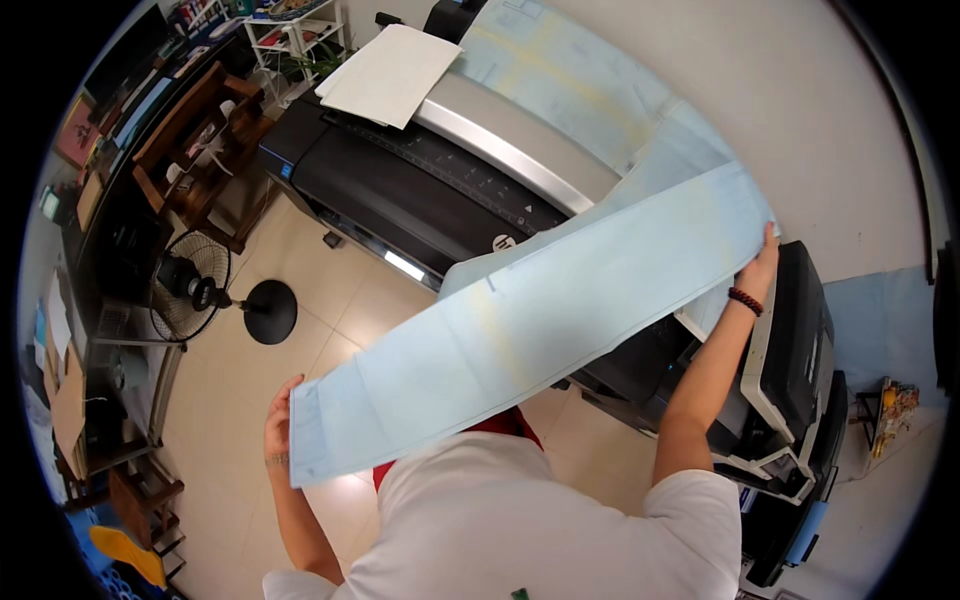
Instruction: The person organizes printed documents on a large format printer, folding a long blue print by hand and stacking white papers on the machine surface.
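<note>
A long light-blue paper sheet (560, 320), like a folded large-format drawing, stretches across in front of my body. At its left end my left hand (281, 420) grips the edge, with the fingers partly behind the paper. My right hand (762, 268) is closed on the sheet near its right-hand fold. Beyond that fold the paper bends back and runs over the top of a wide black and silver plotter (390, 190). Yellowish bands and faint crease lines mark the sheet. It hides part of the plotter's right side.
White papers (395, 75) lie on the plotter's top. At right stands a black and white office machine (785, 350), close to my right arm. A floor fan (195, 285) with a round base, a wooden chair (200, 140) and a cluttered desk are at left. A pale wall rises behind.
</note>
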`<state>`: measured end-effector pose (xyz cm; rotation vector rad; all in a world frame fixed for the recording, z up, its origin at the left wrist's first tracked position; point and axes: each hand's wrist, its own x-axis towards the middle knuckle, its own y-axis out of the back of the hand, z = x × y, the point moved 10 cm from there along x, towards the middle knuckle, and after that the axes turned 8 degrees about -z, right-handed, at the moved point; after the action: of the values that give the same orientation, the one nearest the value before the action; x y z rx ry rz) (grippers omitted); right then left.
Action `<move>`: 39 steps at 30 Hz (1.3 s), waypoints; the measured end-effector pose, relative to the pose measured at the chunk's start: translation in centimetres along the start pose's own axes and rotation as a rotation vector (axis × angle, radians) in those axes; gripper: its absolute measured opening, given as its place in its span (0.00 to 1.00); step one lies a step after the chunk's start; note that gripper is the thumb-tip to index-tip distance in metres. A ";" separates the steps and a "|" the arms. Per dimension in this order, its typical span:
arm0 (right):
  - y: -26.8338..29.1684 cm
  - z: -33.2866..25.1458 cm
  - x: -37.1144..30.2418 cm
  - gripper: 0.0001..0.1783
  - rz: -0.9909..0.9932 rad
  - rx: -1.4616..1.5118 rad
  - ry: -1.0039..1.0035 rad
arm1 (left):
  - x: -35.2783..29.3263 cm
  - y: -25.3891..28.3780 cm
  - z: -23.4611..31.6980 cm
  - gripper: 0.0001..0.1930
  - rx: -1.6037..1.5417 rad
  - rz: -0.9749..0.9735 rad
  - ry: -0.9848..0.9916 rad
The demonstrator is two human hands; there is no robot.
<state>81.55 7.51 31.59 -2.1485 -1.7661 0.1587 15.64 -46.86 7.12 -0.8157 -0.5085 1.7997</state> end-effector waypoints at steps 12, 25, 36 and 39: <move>5.1 -11.7 0.4 0.20 0.128 -0.018 0.160 | 7.6 5.0 -2.4 0.07 0.376 0.090 -0.090; -6.8 -21.8 -2.6 0.23 -0.093 -0.622 0.509 | 9.8 6.4 -15.8 0.12 -0.335 0.061 0.211; -12.2 -27.1 -3.7 0.31 -0.048 -0.843 0.785 | 10.3 -2.2 -12.6 0.11 0.328 -0.182 0.178; -11.9 -28.2 -2.7 0.31 -0.047 -0.886 0.791 | 10.5 -0.8 -6.7 0.09 0.395 -0.091 -0.049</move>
<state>78.53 1.23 61.49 -2.1442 -1.4834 -1.5120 18.76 -37.07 0.02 -0.4690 -0.2048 1.7617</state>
